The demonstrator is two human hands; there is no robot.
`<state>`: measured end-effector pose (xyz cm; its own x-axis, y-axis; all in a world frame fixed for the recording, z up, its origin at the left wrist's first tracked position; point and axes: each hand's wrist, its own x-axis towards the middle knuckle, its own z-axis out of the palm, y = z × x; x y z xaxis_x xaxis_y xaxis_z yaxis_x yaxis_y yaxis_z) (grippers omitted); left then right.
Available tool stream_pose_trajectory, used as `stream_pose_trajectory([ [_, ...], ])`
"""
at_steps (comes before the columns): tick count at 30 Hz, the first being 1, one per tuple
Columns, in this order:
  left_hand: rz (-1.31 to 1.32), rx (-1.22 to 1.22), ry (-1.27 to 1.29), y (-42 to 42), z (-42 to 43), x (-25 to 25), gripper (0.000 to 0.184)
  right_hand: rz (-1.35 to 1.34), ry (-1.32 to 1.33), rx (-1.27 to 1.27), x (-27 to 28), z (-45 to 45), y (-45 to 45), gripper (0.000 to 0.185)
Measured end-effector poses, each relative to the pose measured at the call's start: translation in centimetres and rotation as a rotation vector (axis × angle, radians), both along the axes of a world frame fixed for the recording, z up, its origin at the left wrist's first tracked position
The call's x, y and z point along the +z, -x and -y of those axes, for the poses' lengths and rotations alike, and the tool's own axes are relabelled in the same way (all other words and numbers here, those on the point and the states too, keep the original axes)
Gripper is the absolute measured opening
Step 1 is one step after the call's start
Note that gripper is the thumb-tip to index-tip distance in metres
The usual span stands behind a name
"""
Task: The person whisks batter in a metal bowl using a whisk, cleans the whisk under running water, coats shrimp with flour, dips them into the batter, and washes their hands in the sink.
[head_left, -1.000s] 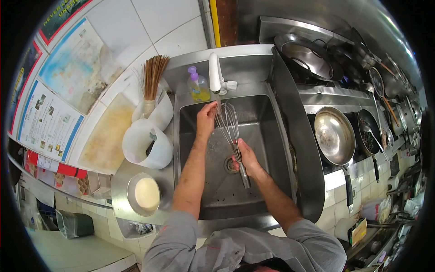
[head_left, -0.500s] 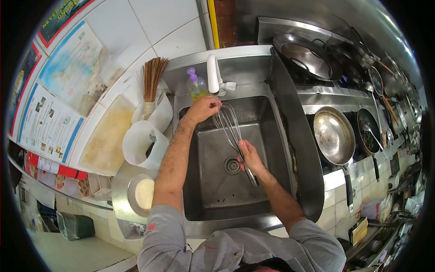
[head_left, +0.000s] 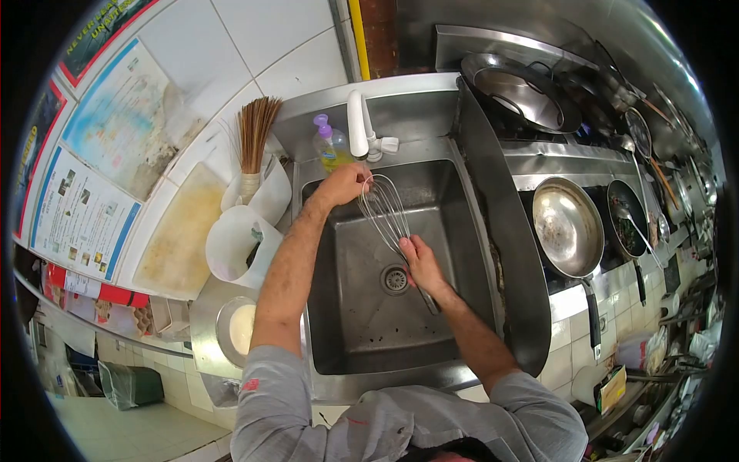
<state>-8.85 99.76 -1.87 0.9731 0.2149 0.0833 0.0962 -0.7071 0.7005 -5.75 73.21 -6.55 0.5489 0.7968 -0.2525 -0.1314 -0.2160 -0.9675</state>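
Observation:
A metal balloon whisk (head_left: 385, 215) slants over the steel sink (head_left: 362, 339), its wire end toward the tap. My right hand (head_left: 423, 264) is closed around its handle, close to where the wires begin. At the other end, my left hand (head_left: 345, 185) has its fingers pinched together at the tip of the wire loops, just under the spout of the white tap (head_left: 357, 127). Whether those fingers grip the wires or only rub them is hard to make out. Behind my left hand stands a soap bottle (head_left: 331, 146) with a purple pump.
Left of the sink are two white plastic containers, one (head_left: 239, 245) in front and one holding a stick brush (head_left: 255, 135). A bowl of pale yellow contents (head_left: 242, 329) sits nearer me. Right of the sink wall, a frying pan (head_left: 568, 229) and a smaller pan (head_left: 626, 215) rest on the stove.
My right hand has shifted slightly along the whisk and the whisk has turned a little. The left hand stays pinched at the wire tip. The whole view has shifted slightly.

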Motion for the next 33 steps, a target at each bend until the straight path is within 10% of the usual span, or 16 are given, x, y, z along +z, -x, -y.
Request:
stream_pose_trajectory([
  [21,-0.060,0.183,-0.491,0.0,2.8,-0.5,0.016,0.250,0.073,-0.074,-2.8,-0.6,-0.5,0.054],
  [27,0.163,0.150,-0.306,-0.3,1.9,-2.4,0.010,0.013,0.059,-0.053,-2.1,-0.3,-1.2,0.054],
  [30,-0.106,0.215,0.153,-0.1,1.8,-2.0,0.018,-0.025,-0.007,-0.074,-2.8,-0.3,-1.2,0.051],
  [33,0.468,0.134,0.765,0.7,3.9,-3.7,0.037,-0.225,-0.121,-0.121,-3.1,-1.2,-1.3,0.050],
])
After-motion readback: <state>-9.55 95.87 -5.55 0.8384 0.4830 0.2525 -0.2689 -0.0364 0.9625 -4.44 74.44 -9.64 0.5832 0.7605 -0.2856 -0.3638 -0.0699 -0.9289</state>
